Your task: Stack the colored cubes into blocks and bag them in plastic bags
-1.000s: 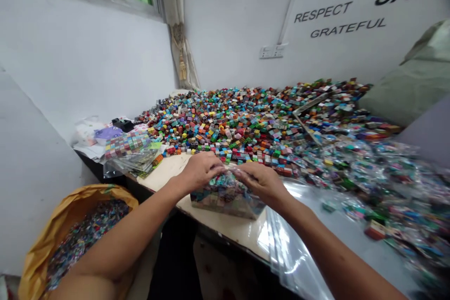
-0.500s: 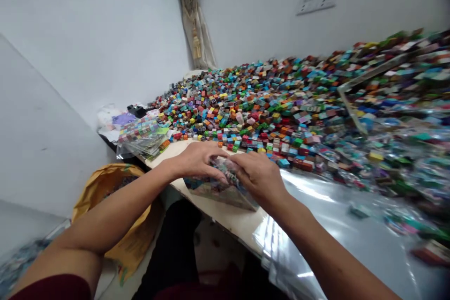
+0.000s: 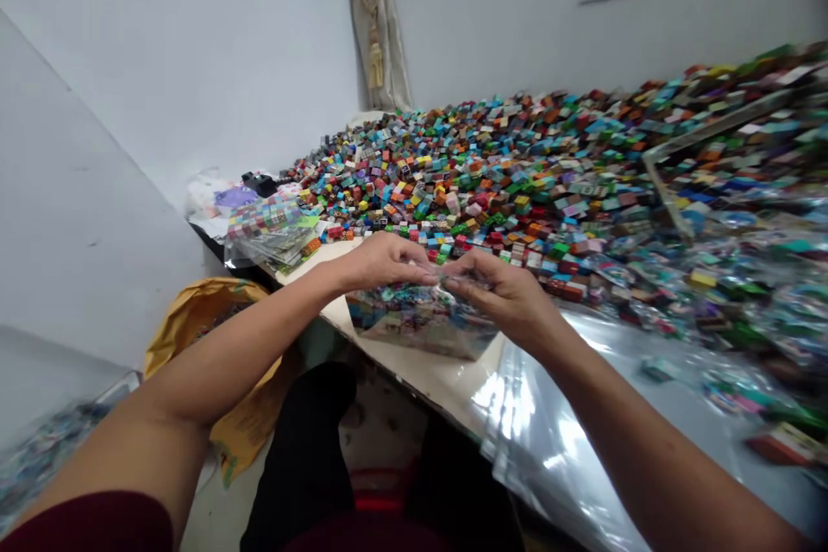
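Observation:
A clear plastic bag [image 3: 417, 323] full of small coloured cubes rests at the table's near edge. My left hand [image 3: 381, 263] pinches the bag's top edge from the left. My right hand [image 3: 504, 293] pinches the same top edge from the right, fingertips almost meeting the left hand's. Both hands are closed on the bag. Behind them a huge heap of loose coloured cubes [image 3: 517, 164] covers the table.
A stack of flat clear bags [image 3: 549, 448] hangs over the table edge under my right forearm. Filled bags [image 3: 743, 276] pile up on the right. More packed bags [image 3: 272, 228] lie at the table's left end. A yellow sack [image 3: 207, 328] stands on the floor.
My hands have lifted to the bag's top edge and drawn together there. The camera has tilted down and turned left, so the wall lettering has left the view.

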Action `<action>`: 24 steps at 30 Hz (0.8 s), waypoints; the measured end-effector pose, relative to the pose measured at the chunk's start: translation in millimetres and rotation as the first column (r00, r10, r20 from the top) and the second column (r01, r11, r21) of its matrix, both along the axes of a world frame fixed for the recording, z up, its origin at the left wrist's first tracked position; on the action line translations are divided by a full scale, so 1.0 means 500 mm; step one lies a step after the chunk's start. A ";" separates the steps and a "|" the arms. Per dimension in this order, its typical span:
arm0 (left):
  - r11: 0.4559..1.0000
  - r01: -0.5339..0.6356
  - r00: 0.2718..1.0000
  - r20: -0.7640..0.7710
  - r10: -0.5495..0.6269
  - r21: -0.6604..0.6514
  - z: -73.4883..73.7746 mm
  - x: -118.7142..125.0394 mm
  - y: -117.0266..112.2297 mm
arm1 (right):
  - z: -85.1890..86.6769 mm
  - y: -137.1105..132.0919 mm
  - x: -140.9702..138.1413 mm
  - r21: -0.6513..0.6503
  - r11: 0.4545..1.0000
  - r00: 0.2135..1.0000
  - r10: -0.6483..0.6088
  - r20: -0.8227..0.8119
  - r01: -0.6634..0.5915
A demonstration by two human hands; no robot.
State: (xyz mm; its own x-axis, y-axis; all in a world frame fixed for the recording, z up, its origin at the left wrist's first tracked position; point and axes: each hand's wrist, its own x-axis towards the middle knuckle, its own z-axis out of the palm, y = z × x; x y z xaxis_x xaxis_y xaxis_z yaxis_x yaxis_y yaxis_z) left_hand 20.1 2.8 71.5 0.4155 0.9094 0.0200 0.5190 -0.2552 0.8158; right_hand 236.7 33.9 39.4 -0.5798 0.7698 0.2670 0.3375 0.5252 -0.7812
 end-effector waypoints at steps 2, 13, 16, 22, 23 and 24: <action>0.997 0.053 0.996 -0.079 -0.049 0.057 0.010 -0.020 -0.007 | -0.001 0.001 -0.001 0.005 1.000 1.000 -0.024 0.002 0.024; 0.954 0.133 0.924 -0.382 -0.022 0.268 -0.004 -0.050 -0.053 | 0.002 -0.002 -0.007 -0.078 0.996 0.999 -0.037 0.010 0.038; 0.960 0.095 0.960 -0.280 -0.018 0.265 -0.005 -0.057 -0.052 | 0.007 -0.004 -0.009 -0.082 0.996 0.998 -0.039 0.042 0.042; 0.995 -0.091 0.970 0.230 0.077 0.050 -0.026 -0.114 -0.065 | 0.014 0.001 -0.009 -0.123 0.992 0.995 0.032 0.097 -0.020; 0.994 -0.108 0.954 0.280 0.109 -0.020 -0.038 -0.119 -0.069 | 0.014 0.002 -0.009 -0.128 0.991 0.993 0.042 0.106 -0.029; 0.990 -0.123 0.939 0.315 0.140 -0.073 -0.053 -0.120 -0.074 | 0.014 0.002 -0.008 -0.128 0.991 0.992 0.049 0.115 -0.034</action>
